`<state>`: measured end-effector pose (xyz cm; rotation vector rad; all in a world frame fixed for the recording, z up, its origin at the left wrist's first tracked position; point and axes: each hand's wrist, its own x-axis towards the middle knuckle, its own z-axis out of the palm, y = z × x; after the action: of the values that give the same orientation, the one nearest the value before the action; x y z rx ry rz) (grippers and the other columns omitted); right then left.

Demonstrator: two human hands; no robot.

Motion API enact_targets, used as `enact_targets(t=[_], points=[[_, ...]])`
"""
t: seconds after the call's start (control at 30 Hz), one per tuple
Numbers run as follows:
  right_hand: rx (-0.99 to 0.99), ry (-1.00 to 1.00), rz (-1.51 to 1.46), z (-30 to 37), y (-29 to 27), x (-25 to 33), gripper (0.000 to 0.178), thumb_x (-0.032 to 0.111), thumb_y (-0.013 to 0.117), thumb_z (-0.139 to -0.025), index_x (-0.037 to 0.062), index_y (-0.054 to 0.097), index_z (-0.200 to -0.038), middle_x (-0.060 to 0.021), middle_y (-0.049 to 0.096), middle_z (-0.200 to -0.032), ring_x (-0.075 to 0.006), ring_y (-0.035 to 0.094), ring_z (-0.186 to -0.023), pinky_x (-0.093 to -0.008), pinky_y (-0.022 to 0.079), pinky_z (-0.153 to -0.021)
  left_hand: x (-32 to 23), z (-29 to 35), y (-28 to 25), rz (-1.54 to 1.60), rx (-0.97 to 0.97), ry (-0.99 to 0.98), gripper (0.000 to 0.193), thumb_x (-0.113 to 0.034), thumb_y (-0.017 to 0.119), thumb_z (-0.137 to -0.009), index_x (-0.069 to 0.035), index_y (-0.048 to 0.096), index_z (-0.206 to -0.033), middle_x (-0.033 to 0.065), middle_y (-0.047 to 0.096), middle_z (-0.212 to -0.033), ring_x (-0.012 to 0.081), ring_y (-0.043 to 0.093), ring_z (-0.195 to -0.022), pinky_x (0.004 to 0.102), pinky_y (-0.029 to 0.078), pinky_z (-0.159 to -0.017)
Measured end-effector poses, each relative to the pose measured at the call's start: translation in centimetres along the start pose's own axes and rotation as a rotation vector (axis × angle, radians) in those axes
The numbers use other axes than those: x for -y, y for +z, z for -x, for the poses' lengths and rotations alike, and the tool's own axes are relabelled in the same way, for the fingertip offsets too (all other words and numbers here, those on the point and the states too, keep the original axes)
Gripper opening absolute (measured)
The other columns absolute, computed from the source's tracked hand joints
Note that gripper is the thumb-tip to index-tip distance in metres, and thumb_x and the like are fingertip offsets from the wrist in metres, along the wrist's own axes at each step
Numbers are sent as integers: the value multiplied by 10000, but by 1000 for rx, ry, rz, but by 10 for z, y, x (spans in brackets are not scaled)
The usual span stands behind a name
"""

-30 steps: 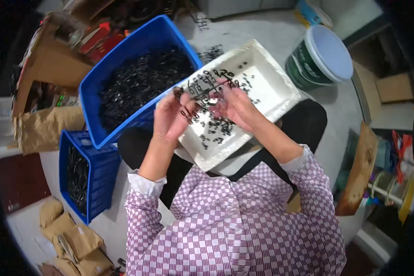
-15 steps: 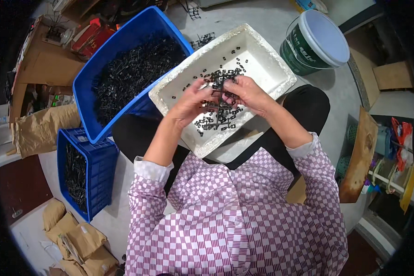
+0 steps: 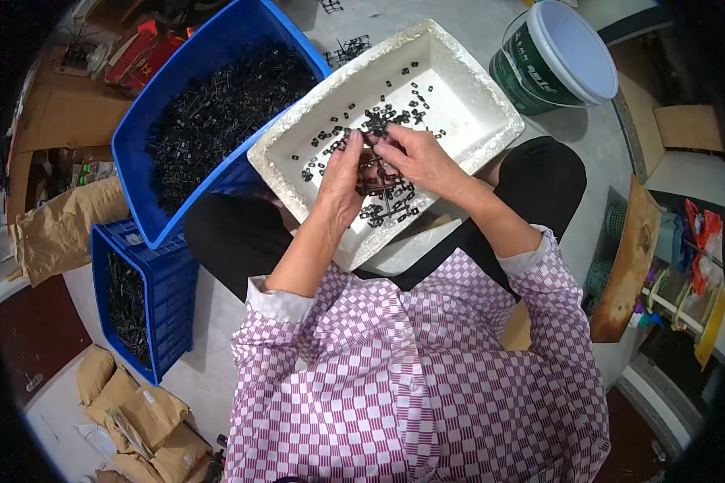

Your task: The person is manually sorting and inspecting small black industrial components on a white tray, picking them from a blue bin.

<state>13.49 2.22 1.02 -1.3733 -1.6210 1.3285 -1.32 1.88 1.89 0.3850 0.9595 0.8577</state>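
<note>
Your L hand [image 3: 340, 183] & R hand [image 3: 427, 166], curled part-closed, hold a blk plastic grid [image 3: 383, 188] over wht foam box [image 3: 469, 106] w/ blk pcs [image 3: 395, 115].

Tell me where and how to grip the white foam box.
Probably grip the white foam box by its short-end rims, one from near left, the other from far right: those walls are thick and opposite, and the blue tub crowds its left long side. A balanced hold should suit the black pieces scattered inside.
</note>
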Motion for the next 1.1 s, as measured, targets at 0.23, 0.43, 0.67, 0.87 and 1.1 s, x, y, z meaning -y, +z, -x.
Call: enact_targets(t=[0.23,0.43,0.67,0.87,1.1], points=[[16,165,-356,-8,-7,2,318,209,573,-854,12,474,-1083,-16,540,-738,-66,505,-639,-208,396,-512,-4,-9,-16,-13,-41,24,336,-391,479,-894,-62,534,-932,45,578,-796,126,563,-592,256,477,-535],[-93,-69,-15,-8,4,11,420,208,587,-848,5,400,-1165,-1,509,-701,-85,522,-623,-220,398,-503,-5,-2,-7,-117,-108,120,335,-391,468,-899,-63,536,-885,38,574,-760,122,557,-546,237,458,-498],[-227,-95,60,-17,14,16,258,219,562,-862,3,493,-985,-16,499,-636,-86,491,-571,-233,401,-501,0,3,2,-104,-65,121,338,-392,482,-893,-59,535,-875,40,570,-762,136,573,-562,242,472,-531],[-361,-107,-225,-20,18,7,166,159,515,-886,2,517,-833,-8,479,-614,-82,443,-551,-243,388,-496,-4,5,1,-8,-33,68,357,-395,502,-880,-40,525,-905,54,553,-788,149,574,-636,266,484,-585],[-313,-11,-361,-27,11,1,172,212,499,-906,53,544,-855,58,464,-661,-15,404,-565,-162,352,-506,-2,1,2,-25,-17,59,335,-381,481,-897,-51,528,-862,40,581,-743,117,548,-536,227,451,-500]])
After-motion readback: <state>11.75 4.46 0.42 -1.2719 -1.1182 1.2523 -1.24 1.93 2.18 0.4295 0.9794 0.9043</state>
